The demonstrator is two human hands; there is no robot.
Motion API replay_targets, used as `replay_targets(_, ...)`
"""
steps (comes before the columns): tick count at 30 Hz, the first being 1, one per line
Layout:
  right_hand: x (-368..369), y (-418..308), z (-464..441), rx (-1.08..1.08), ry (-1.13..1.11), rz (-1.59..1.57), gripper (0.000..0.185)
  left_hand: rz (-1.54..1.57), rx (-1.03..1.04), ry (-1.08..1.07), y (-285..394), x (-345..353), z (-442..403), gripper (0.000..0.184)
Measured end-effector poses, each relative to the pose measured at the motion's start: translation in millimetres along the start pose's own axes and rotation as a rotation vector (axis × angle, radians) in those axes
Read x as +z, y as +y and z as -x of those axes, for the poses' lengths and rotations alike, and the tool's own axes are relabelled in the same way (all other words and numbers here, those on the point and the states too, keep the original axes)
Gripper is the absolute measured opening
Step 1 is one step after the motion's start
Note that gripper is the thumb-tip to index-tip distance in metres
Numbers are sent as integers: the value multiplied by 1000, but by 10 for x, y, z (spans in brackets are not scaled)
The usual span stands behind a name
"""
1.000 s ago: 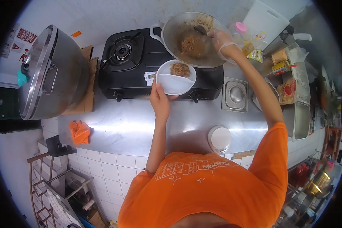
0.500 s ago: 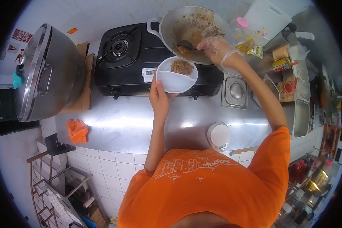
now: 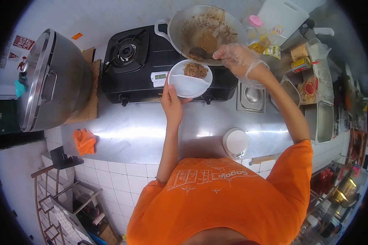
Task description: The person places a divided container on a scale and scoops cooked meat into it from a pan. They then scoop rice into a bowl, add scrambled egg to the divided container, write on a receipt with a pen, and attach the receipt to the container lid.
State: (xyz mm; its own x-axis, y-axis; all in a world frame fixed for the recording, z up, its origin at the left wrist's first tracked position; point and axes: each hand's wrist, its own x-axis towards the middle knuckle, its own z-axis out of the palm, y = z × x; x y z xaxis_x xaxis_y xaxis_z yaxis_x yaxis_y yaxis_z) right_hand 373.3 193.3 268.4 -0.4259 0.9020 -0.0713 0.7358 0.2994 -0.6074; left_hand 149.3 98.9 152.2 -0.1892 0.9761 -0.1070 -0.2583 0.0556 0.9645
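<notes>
My left hand grips the lower left rim of a white divided bowl, thumb on the near side. Brown cooked food fills part of the bowl's far compartment; the near compartment shows bare white. In a clear plastic glove, my right hand is closed on the handle of a dark ladle. The ladle's head rests low inside a large wok, by its near wall. Brown food remnants and sauce coat the wok's inside. The bowl is held just in front of the wok, over the stove.
A black gas stove carries a small digital timer. To the left stands a big metal pot; an orange cloth lies on the steel counter. A white kitchen scale and a lidded steel container are at the right.
My right hand has shifted slightly right and down, and the ladle's head now sits flipped in the wok. Food in the wok has been gathered differently. The bowl has barely moved.
</notes>
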Motion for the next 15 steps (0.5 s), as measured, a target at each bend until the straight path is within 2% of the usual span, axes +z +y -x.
replay_targets(6,-59,-85,230,-141,33,-106,25,-14,13,0,-41,3,8,48)
replay_targets(9,-98,-204,266,-206,55,87,25,-9,15,-1,-30,19,17,48)
replay_targets(12,-58,2,109,-220,195,99,25,-19,28,0,-17,30,31,47)
replay_targets(15,-20,306,-143,-78,181,226,23,-8,19,-3,-56,6,-1,47)
